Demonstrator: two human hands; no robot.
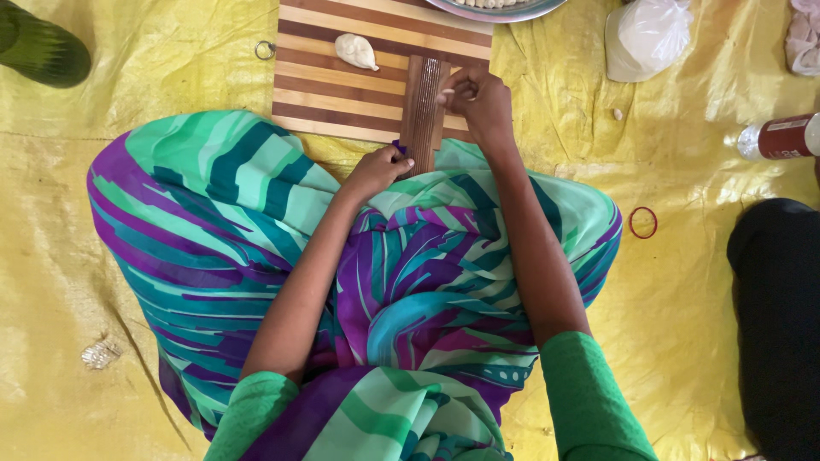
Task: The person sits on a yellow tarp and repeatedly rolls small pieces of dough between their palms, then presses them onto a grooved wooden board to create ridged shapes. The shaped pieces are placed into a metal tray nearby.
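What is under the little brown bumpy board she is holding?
The ridged board lies on a striped wooden cutting board, which rests on a yellow sheet. Her left hand holds its near end; her right hand presses on top, hiding whatever is beneath the fingers.

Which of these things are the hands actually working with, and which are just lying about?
In use:
left hand and right hand on the ridged board
striped board
dough lump
metal plate

Lying about:
red band
bottle
plastic bag
metal ring
green shoe
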